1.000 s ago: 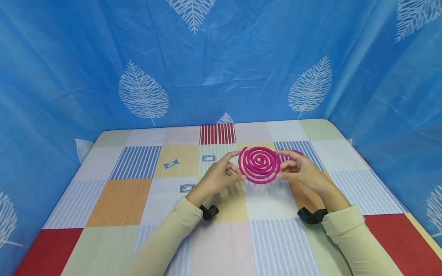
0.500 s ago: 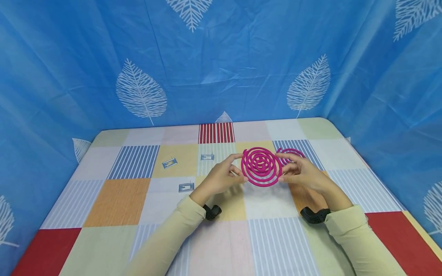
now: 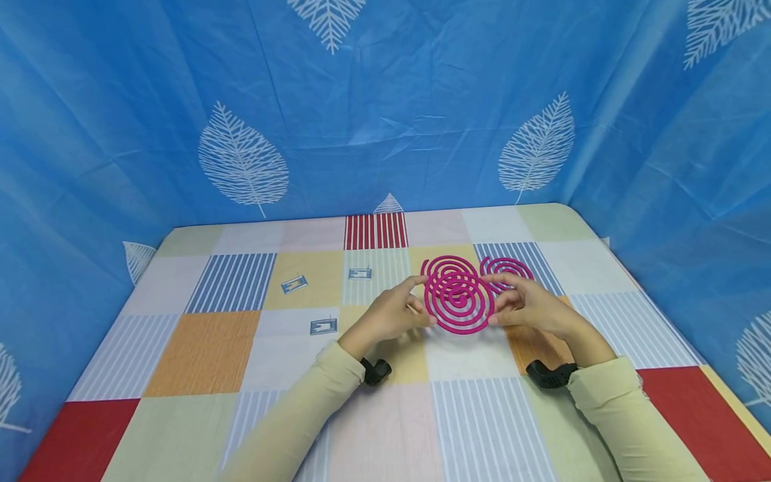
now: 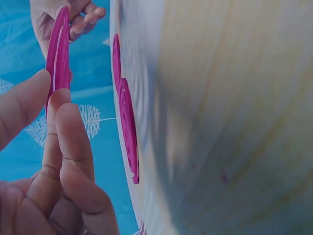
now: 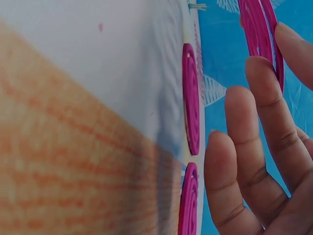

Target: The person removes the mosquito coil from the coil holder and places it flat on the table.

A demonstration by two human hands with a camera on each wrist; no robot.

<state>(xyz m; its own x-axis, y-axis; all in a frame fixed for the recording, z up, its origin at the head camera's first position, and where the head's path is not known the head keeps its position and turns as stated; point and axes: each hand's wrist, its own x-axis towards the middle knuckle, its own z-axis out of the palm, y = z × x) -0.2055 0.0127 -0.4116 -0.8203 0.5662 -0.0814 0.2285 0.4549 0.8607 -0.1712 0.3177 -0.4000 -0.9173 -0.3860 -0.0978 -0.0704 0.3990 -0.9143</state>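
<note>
A pink mosquito coil [image 3: 460,302] is held above the table between both hands. My left hand [image 3: 391,313] pinches its left edge with thumb and index finger. On the opposite edge, thumb and index finger of my right hand [image 3: 535,309] pinch it too. Both wrist views show the held coil [image 4: 59,54] edge-on, apart from the tabletop. Behind it on the cloth lies a second pink coil [image 3: 447,258], partly covered by the held one in the head view. A third coil [image 3: 510,262] lies to its right, partly hidden by the right fingers.
Three small metal stands, one at the back [image 3: 360,274], one further left [image 3: 294,284] and one nearer [image 3: 323,326], lie left of my hands. A patchwork cloth [image 3: 205,348] covers the table. Blue leaf-print curtains [image 3: 385,100] enclose its back and sides.
Both hands have brought the held coil slightly toward me and to the right. More of the two coils lying behind it now shows. The metal stands stay where they were.
</note>
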